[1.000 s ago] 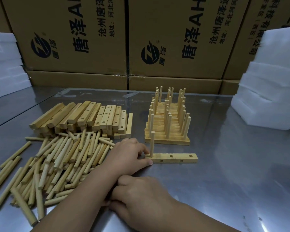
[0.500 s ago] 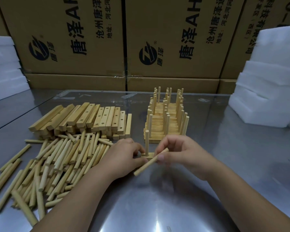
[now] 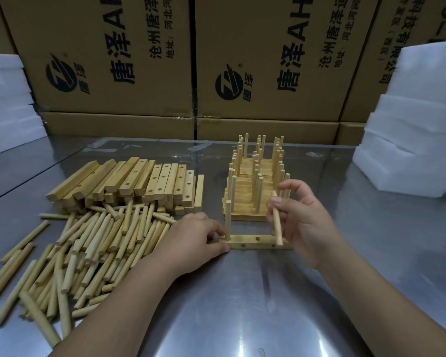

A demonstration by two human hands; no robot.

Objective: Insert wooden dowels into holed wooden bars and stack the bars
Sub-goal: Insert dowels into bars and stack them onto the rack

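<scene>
Head view only. Shows the holed bar (image 3: pixel 255 242) lying flat on the steel table (image 3: pixel 242 305), long axis left to right, just in front of the stack of finished bars (image 3: pixel 250 199). Shows one standing dowel (image 3: pixel 228 219) seated upright in the leftmost top hole. Places the left hand (image 3: pixel 191 238) at the bar's left end, thumb and fingers curled round that end and pinning it down. Places the right hand (image 3: pixel 304 220) at the bar's right end, thumb and fingers clamped on a second dowel (image 3: pixel 277 222). Finds that dowel near upright, top leaning slightly left, lower tip down at the rightmost top hole; cannot tell whether the tip has entered. Leaves the middle top hole open, between the two dowels. Judges the coming move to turn on one relation: dowel axis against hole axis, with the hole directly beneath the grip. Calls for a small correction to vertical and a straight downward press by the right hand, the nearer one. Notes the loose dowels (image 3: pixel 93 243) and unfilled bars (image 3: pixel 129 181) well to the left.
</scene>
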